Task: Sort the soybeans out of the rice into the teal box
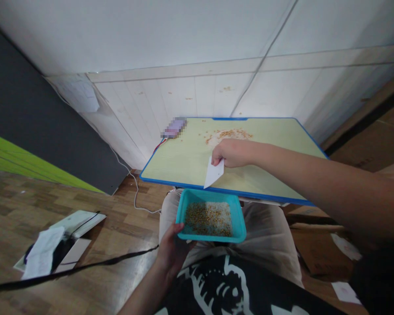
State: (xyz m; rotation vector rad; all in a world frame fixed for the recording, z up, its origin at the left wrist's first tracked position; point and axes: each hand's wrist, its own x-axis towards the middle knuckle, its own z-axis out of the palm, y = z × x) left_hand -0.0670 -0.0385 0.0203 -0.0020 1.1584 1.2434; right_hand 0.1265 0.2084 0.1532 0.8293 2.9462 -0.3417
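Note:
My left hand (171, 250) grips the near left corner of a teal tray (238, 218), held over my lap just below the table's front edge. White rice and yellow-brown beans lie mixed in the tray. My right hand (231, 153) reaches over the pale green table (184, 162) and pinches a white card (213, 173), its tip pointing down at the front edge above the tray. A scatter of beans (228, 134) lies on the table just behind that hand.
The table has a blue rim and stands against a white panelled wall. A blurred purple object (174, 128) with a red wire sits at its far left corner. White boxes and cloth (52, 247) lie on the wooden floor left; a black cable (85, 267) crosses it.

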